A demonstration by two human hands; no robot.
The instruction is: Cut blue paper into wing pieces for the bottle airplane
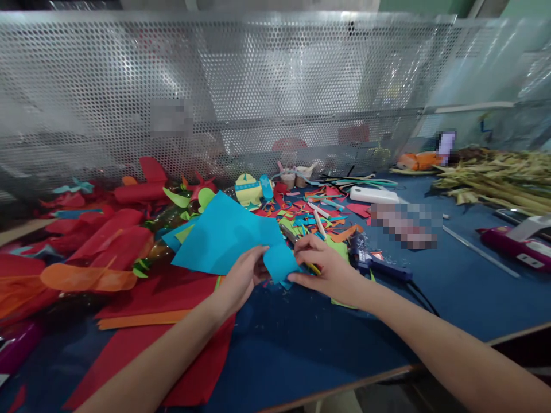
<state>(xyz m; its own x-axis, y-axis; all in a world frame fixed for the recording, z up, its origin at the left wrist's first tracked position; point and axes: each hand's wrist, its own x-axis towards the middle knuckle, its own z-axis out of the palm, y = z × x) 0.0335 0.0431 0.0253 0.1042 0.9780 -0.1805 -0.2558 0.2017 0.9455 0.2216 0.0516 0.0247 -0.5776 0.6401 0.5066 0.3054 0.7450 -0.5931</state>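
Note:
A turquoise paper sheet point(224, 235) lies tilted over the blue table point(451, 298), and both hands grip its near corner. My left hand point(243, 278) pinches the sheet's lower edge with closed fingers. My right hand point(329, 267) presses the folded corner flap point(279, 263) with thumb and fingers; a thin yellow stick pokes out beside its fingers. A blue glue gun point(379, 264) lies just right of my right hand.
Red and orange paper sheets and cut shapes point(107, 241) cover the left side. Coloured scraps point(314, 209) litter the middle. A perforated metal screen point(258, 86) walls the back. Dried plant stalks point(495, 178) and a purple device point(520, 244) sit at right.

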